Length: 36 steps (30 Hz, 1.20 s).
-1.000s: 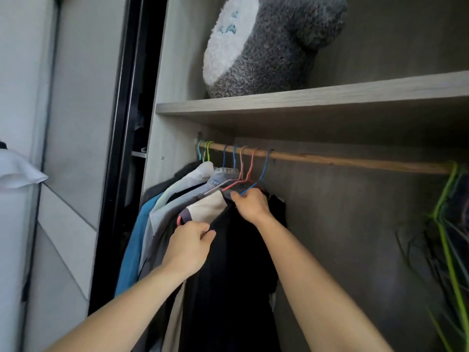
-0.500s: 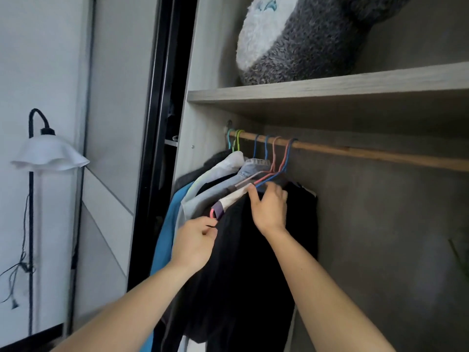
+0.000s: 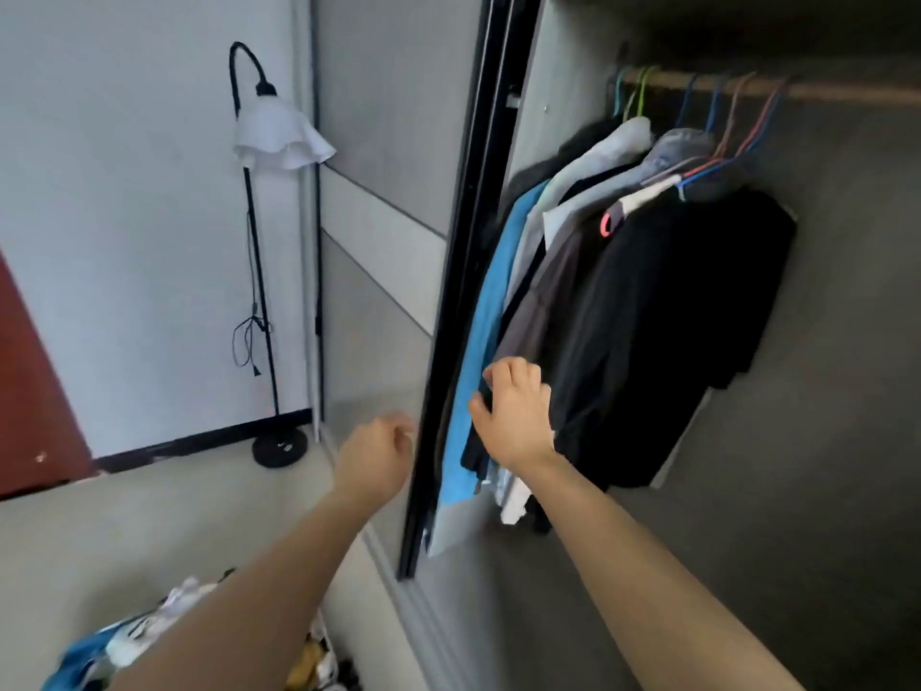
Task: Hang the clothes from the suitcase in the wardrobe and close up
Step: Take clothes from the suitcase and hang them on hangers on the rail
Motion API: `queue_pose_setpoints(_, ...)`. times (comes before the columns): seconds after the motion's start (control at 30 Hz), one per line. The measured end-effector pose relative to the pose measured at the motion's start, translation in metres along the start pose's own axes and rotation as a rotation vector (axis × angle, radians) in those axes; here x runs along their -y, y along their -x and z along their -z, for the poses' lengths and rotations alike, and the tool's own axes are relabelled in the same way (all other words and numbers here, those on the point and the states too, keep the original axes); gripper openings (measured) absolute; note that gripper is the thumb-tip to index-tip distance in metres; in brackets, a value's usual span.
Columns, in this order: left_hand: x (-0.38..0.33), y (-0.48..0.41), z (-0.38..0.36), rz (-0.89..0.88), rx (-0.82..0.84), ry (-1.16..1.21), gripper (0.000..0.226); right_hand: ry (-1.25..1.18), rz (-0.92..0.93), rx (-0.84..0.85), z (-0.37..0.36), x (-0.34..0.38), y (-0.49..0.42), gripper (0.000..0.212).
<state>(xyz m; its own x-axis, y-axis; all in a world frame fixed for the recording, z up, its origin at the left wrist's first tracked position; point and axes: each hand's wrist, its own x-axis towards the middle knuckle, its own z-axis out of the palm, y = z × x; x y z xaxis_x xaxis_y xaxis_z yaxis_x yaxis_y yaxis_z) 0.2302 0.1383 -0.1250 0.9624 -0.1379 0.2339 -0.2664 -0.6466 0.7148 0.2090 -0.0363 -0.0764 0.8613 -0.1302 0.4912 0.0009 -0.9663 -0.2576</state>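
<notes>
soft clothes (image 3: 588, 271) bunched at the left end of the rail (image 3: 822, 89), hands low by the door (image 3: 463, 241)

the wardrobe (image 3: 822, 391) stands open. its clothes hang on thin wire hangers (image 3: 717, 107), a black top (image 3: 673, 316) outermost and a blue top (image 3: 478, 341) nearest the door. more cloth lies in a heap (image 3: 144, 635) low on the floor at the left. i take it for the suitcase's load, though i cannot make out the case itself. a lamp (image 3: 279, 142) stands by the wall beyond the door.

the right hand (image 3: 516, 416) lies against the lower part of the hung clothes, between the blue top and the black one, fingers bent into dark cloth. it is too blurred to tell whether they pinch a fold or only press. the left hand (image 3: 376, 456) is just beside the door's black edge, fingers loosely curled round nothing. whether it touches, i cannot tell.

these things look light, limp and likely to slip on wire: tug a hem and a shoulder may slide off. better to take a garment at the shoulders or by the hanger's hook. the door looks stiff and heavier, best pushed by its edge with the hems tucked clear.
</notes>
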Motion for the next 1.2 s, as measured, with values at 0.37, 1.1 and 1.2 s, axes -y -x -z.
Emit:
queue_pose_setpoints(0.37, 0.244, 0.186, 0.057, 0.399, 0.200, -0.250, 0.029, -0.030, -0.036, 0.778, -0.170, 0.133, 0.199, 0.054)
queue_pose_setpoints(1.1, 0.597, 0.443, -0.216, 1.106, 0.533, -0.113, 0.048, 0.113, -0.029, 1.458, -0.541, 0.049, 0.530, 0.061)
queue_pose_setpoints(1.2, 0.635, 0.456, -0.247, 1.106, 0.479, -0.071, 0.064, 0.050, -0.128, 1.423, -0.586, 0.045, 0.547, 0.072)
